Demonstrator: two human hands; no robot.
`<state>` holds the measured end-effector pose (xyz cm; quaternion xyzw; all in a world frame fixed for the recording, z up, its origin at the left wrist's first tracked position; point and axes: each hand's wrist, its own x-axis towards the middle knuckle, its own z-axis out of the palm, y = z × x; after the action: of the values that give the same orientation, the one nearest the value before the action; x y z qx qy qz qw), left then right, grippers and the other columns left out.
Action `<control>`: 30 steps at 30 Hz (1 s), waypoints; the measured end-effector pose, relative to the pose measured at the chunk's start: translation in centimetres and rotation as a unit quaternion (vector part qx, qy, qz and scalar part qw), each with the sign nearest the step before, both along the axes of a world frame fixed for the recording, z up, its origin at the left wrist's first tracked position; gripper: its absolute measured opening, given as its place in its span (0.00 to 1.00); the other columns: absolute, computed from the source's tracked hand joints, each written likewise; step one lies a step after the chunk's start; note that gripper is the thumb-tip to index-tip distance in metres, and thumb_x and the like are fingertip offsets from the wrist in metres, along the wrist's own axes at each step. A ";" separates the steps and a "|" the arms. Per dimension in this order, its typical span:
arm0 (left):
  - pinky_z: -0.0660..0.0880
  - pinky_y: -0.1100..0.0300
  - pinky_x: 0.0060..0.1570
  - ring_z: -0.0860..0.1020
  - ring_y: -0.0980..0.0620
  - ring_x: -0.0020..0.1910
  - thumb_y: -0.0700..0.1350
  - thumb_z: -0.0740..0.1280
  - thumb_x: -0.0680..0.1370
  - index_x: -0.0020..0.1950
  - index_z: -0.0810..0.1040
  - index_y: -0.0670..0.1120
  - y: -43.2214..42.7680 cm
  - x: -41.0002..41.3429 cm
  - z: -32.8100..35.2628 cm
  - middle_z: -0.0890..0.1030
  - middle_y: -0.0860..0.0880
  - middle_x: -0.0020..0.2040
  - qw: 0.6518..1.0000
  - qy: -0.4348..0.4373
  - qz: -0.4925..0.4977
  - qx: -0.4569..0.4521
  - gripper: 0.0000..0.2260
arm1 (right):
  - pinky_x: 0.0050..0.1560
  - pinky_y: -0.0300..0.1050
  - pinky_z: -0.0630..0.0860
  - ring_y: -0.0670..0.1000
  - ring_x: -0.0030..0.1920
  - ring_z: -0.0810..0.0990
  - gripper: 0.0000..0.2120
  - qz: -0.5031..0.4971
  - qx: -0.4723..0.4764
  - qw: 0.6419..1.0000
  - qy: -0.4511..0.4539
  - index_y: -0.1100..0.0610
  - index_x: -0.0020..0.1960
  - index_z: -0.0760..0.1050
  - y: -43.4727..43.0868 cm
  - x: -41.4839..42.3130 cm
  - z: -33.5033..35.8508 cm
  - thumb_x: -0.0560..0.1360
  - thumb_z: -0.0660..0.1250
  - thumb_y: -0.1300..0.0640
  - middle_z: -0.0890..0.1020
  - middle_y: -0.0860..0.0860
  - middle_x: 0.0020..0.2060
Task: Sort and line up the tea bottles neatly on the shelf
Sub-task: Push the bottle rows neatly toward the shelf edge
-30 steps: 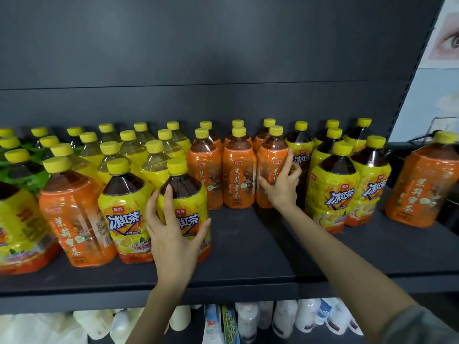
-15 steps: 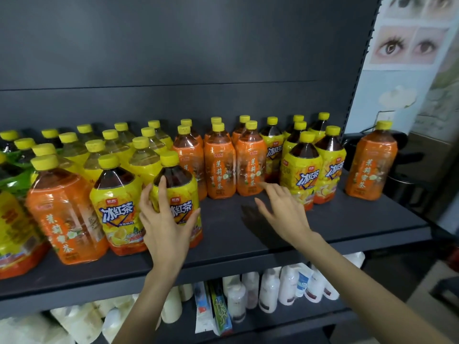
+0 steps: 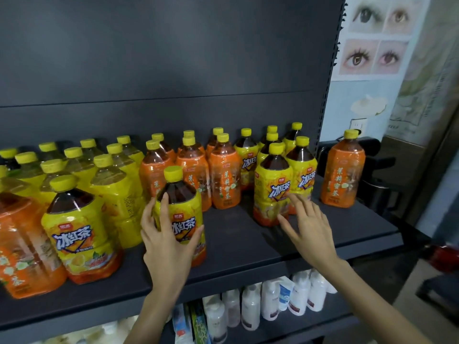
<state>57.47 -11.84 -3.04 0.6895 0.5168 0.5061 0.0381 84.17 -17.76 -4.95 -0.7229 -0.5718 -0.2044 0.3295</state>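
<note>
Yellow-labelled bottle (image 3: 185, 209) stands near the front of the shelf (image 3: 248, 247), apart from the rows (image 3: 211, 170) behind. The left hand (image 3: 166, 239) grips it, fingers and thumb curved round its label. The right hand (image 3: 306, 228) is spread flat, fingertips at a second bottle (image 3: 272, 187); through the blur, perhaps touching.

Just one cam, head-worn — looked forward and bit down at shelf (image 3: 236, 247), close up, tea bottles (image 3: 224, 180) filling mid-frame.
</note>
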 end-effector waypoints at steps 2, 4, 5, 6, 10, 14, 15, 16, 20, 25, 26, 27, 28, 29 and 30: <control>0.78 0.40 0.39 0.68 0.37 0.66 0.54 0.76 0.66 0.74 0.56 0.55 -0.2 1.6 -0.1 0.58 0.47 0.71 1.000 -0.002 -0.007 -0.005 0.42 | 0.59 0.58 0.72 0.57 0.67 0.68 0.29 -0.009 0.023 0.999 0.041 0.52 0.73 0.62 0.0 2.1 0.0 0.76 0.56 0.38 0.68 0.54 0.69; 0.78 0.40 0.40 0.68 0.37 0.66 0.55 0.75 0.66 0.74 0.56 0.56 -0.3 3.4 0.0 0.58 0.48 0.71 1.000 -0.001 -0.013 -0.005 0.42 | 0.60 0.62 0.69 0.61 0.70 0.64 0.31 -0.024 0.054 0.995 0.085 0.52 0.74 0.59 0.3 4.5 0.4 0.76 0.63 0.43 0.63 0.58 0.71; 0.78 0.40 0.40 0.67 0.37 0.66 0.55 0.75 0.66 0.73 0.56 0.56 -0.4 4.3 0.0 0.58 0.48 0.71 1.000 0.002 -0.015 -0.005 0.42 | 0.61 0.63 0.68 0.63 0.70 0.62 0.33 -0.035 0.066 0.992 0.103 0.53 0.75 0.58 0.6 5.8 0.6 0.75 0.66 0.45 0.61 0.60 0.72; 0.77 0.40 0.40 0.67 0.37 0.66 0.54 0.76 0.66 0.73 0.56 0.55 -0.5 5.3 0.1 0.58 0.48 0.70 1.000 0.004 -0.018 -0.005 0.41 | 0.62 0.65 0.67 0.64 0.71 0.60 0.35 -0.045 0.073 0.989 0.122 0.53 0.75 0.56 1.1 7.2 0.9 0.74 0.68 0.47 0.59 0.61 0.73; 0.77 0.40 0.39 0.67 0.36 0.65 0.54 0.75 0.67 0.73 0.56 0.55 -0.8 8.9 0.2 0.58 0.47 0.70 0.999 0.010 -0.033 -0.004 0.41 | 0.66 0.67 0.63 0.65 0.72 0.57 0.39 -0.085 0.072 0.980 0.163 0.52 0.76 0.52 3.0 11.6 1.7 0.73 0.70 0.49 0.54 0.62 0.74; 0.78 0.42 0.34 0.69 0.35 0.64 0.56 0.72 0.67 0.74 0.56 0.54 -0.6 11.4 0.2 0.58 0.47 0.70 0.999 0.018 -0.039 0.004 0.40 | 0.67 0.70 0.59 0.65 0.74 0.52 0.40 -0.102 0.070 0.977 0.171 0.53 0.77 0.51 4.4 14.0 2.1 0.73 0.70 0.51 0.51 0.62 0.75; 0.78 0.42 0.34 0.68 0.35 0.65 0.56 0.72 0.67 0.74 0.56 0.54 -0.6 11.8 0.1 0.58 0.46 0.70 0.999 0.018 -0.041 0.004 0.40 | 0.67 0.70 0.59 0.65 0.74 0.52 0.41 -0.101 0.070 0.977 0.174 0.52 0.77 0.50 4.7 14.5 2.1 0.73 0.70 0.51 0.49 0.62 0.75; 0.78 0.42 0.34 0.68 0.36 0.65 0.55 0.73 0.68 0.74 0.56 0.55 -0.6 12.2 0.1 0.58 0.47 0.71 0.999 0.017 -0.044 0.003 0.40 | 0.67 0.70 0.60 0.65 0.74 0.51 0.41 -0.096 0.073 0.977 0.174 0.52 0.77 0.49 5.0 15.1 2.1 0.73 0.70 0.51 0.48 0.61 0.75; 0.78 0.44 0.37 0.65 0.40 0.68 0.51 0.72 0.71 0.75 0.51 0.59 -0.7 13.1 -0.1 0.56 0.52 0.72 0.997 0.005 -0.072 0.010 0.39 | 0.63 0.66 0.68 0.66 0.73 0.55 0.45 -0.074 0.091 0.974 0.194 0.45 0.77 0.44 6.0 16.9 2.0 0.72 0.71 0.49 0.46 0.60 0.75; 0.78 0.47 0.32 0.67 0.41 0.68 0.57 0.66 0.71 0.75 0.49 0.63 -0.7 13.7 -0.2 0.55 0.53 0.72 0.997 0.002 -0.073 0.012 0.37 | 0.60 0.65 0.69 0.68 0.71 0.58 0.51 -0.100 0.090 0.965 0.225 0.46 0.77 0.40 7.1 17.5 2.3 0.68 0.74 0.44 0.49 0.62 0.75; 0.79 0.48 0.31 0.68 0.41 0.67 0.58 0.65 0.71 0.74 0.48 0.64 -0.6 13.7 -0.2 0.55 0.54 0.72 0.997 0.002 -0.072 0.011 0.37 | 0.60 0.65 0.69 0.68 0.70 0.60 0.53 -0.108 0.090 0.962 0.235 0.47 0.77 0.40 7.3 17.5 2.4 0.67 0.74 0.44 0.51 0.62 0.74; 0.79 0.48 0.30 0.70 0.40 0.65 0.59 0.64 0.71 0.74 0.47 0.66 -0.6 13.6 -0.2 0.54 0.55 0.72 0.997 0.003 -0.072 0.012 0.37 | 0.59 0.66 0.69 0.68 0.69 0.61 0.54 -0.116 0.092 0.956 0.253 0.48 0.77 0.40 7.5 17.5 2.5 0.67 0.75 0.44 0.53 0.62 0.73; 0.79 0.48 0.30 0.71 0.40 0.64 0.60 0.64 0.71 0.74 0.47 0.66 -0.6 13.6 -0.3 0.54 0.56 0.72 0.997 0.003 -0.072 0.013 0.36 | 0.59 0.66 0.69 0.68 0.68 0.63 0.55 -0.124 0.094 0.948 0.278 0.48 0.77 0.39 7.7 17.4 2.6 0.66 0.76 0.45 0.54 0.62 0.73; 0.79 0.48 0.30 0.72 0.40 0.63 0.60 0.64 0.71 0.73 0.47 0.66 -0.6 13.5 -0.3 0.54 0.56 0.72 0.997 0.003 -0.073 0.013 0.36 | 0.58 0.65 0.69 0.67 0.68 0.65 0.56 -0.130 0.097 0.939 0.303 0.49 0.77 0.38 7.7 17.4 2.8 0.66 0.76 0.46 0.56 0.62 0.72; 0.79 0.48 0.29 0.72 0.40 0.64 0.60 0.63 0.71 0.74 0.47 0.65 -0.5 13.5 -0.4 0.54 0.56 0.72 0.997 0.003 -0.073 0.014 0.36 | 0.58 0.65 0.69 0.67 0.67 0.66 0.56 -0.133 0.098 0.932 0.323 0.49 0.77 0.38 7.7 17.3 2.9 0.66 0.76 0.46 0.59 0.62 0.71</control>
<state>70.99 -12.38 -3.42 0.7274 0.4582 0.5068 0.0638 101.49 -10.09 -2.01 -0.7836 -0.3098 -0.0570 0.5355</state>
